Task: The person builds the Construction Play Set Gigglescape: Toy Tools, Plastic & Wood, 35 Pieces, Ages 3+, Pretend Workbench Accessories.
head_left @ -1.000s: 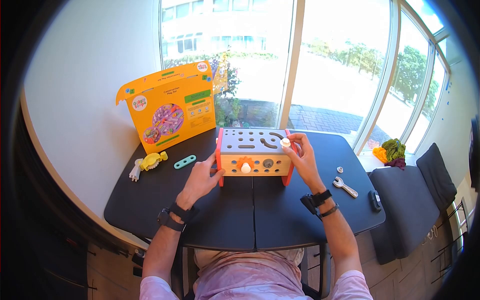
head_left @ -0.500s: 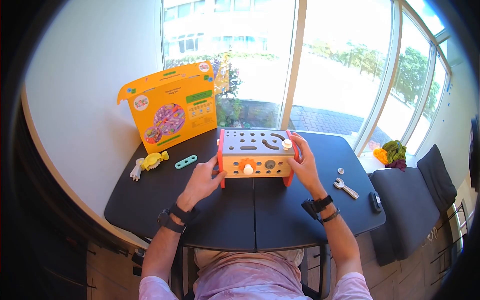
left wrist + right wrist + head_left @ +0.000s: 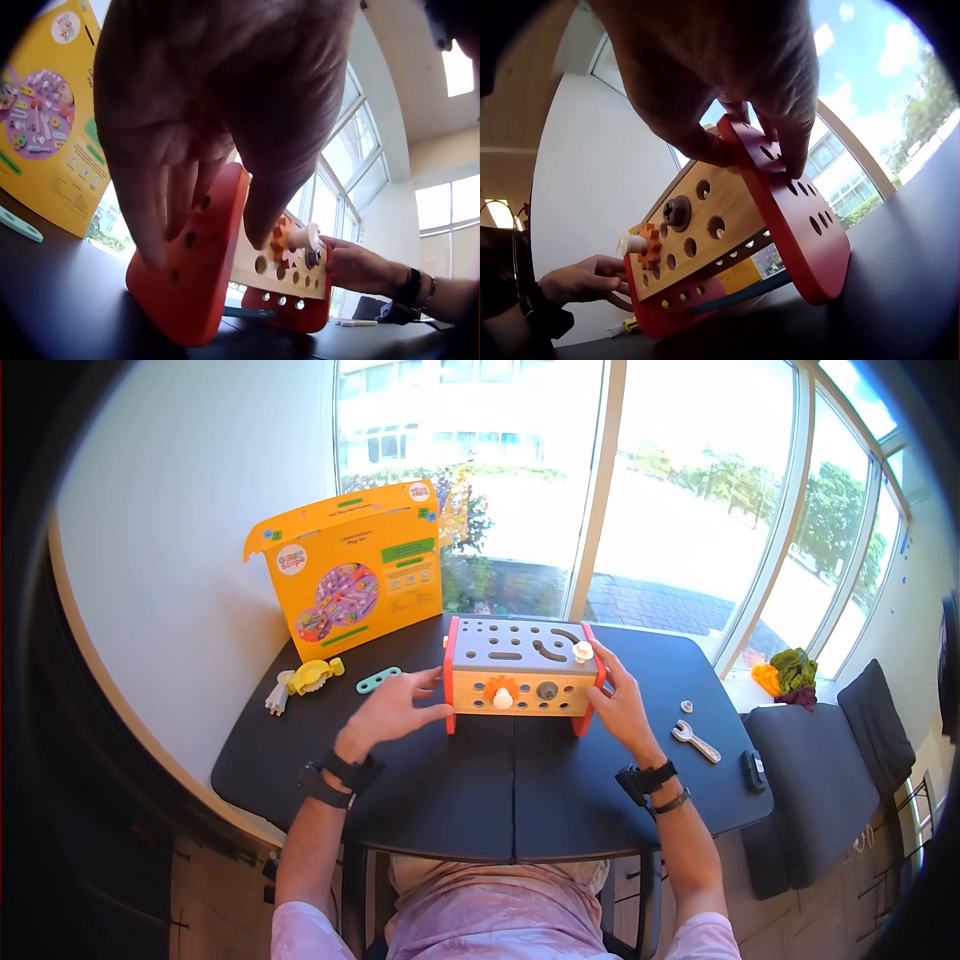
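A toy workbench with a grey holed top, wooden front and red end panels stands upright on the black table. On its front are an orange gear with a white peg through it and a dark grey screw. A white bolt sits in the top's right end. My right hand grips the right red panel, thumb in front, fingers along the outer face. Beside the left red panel, my left hand has its fingers extended and thumb spread apart.
An orange-yellow box stands at the back left. A teal holed strip and a yellow-and-white toy piece lie left. Toward the right are a white wrench, a small white nut and a black device.
My right fingers have left the white bolt on top and moved to the right red panel. My left hand has loosened from the left panel and shifted slightly outward.
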Available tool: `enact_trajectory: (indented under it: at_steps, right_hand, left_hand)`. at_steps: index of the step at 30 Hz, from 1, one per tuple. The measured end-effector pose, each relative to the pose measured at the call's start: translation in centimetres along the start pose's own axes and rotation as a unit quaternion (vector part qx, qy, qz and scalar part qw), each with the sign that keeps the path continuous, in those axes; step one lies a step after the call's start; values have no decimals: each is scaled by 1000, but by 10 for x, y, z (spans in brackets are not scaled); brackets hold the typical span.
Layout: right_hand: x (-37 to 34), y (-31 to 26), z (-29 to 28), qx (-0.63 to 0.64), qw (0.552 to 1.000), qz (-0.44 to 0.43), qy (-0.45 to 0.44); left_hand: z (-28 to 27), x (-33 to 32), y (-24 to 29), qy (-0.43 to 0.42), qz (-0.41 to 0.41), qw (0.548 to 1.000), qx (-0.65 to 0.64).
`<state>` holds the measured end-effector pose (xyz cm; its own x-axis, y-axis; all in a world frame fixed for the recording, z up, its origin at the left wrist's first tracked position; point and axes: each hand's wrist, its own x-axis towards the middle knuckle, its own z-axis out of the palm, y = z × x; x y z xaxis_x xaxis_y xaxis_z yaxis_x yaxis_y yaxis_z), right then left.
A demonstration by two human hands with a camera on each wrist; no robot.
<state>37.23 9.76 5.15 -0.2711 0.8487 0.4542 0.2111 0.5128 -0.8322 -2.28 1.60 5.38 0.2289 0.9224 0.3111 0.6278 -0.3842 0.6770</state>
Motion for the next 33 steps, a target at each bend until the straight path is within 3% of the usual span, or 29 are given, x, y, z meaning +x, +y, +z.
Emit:
enact_trajectory:
  at_steps: [4,5,7,9,12,15,18,21,24,26,27,29,31,33]
  right_hand:
    - [-3,-8,-2,-19,1000,-22,-7]
    - [-3,-8,-3,-19,1000,-18,-11]
    - [-3,-9,-4,-19,1000,-11,-17]
    - [-5,-11,-4,-15,1000,-6,-14]
    - [-4,-10,-4,-3,1000,-2,-12]
    - [-5,-10,-4,-9,1000,-1,-12]
    - [-4,-9,-5,-13,1000,0,-14]
    - [-3,-8,-5,-7,1000,-3,-14]
    - [-3,-5,-5,-6,1000,-5,-13]
    - [-2,-5,-5,-9,1000,-6,-13]
    - [-2,-7,-5,-11,1000,-6,-14]
    - [-2,-8,-5,-11,1000,-4,-14]
    - [-2,-6,-5,-7,1000,-2,-15]
    - [-1,-4,-4,-6,1000,-5,-15]
  left_hand:
    - [-57,-15,-29,91,-96,984,116]
    - [-72,-19,-50,136,-108,961,217]
    - [-100,-36,-68,159,-217,891,366]
    - [-120,-49,-103,154,-314,850,393]
    - [-140,-78,-167,142,-379,817,411]
    - [-147,-90,-193,134,-431,777,438]
    - [-149,-94,-182,151,-425,789,418]
    - [-156,-90,-147,98,-430,831,339]
    - [-157,-82,-137,92,-355,915,170]
    - [-151,-66,-117,123,-275,953,-19]
    - [-145,-55,-105,137,-230,957,-114]
    - [-131,-31,-52,154,-135,963,-175]
    - [-121,0,-27,143,-17,973,-179]
    - [-100,31,-2,167,32,965,-200]
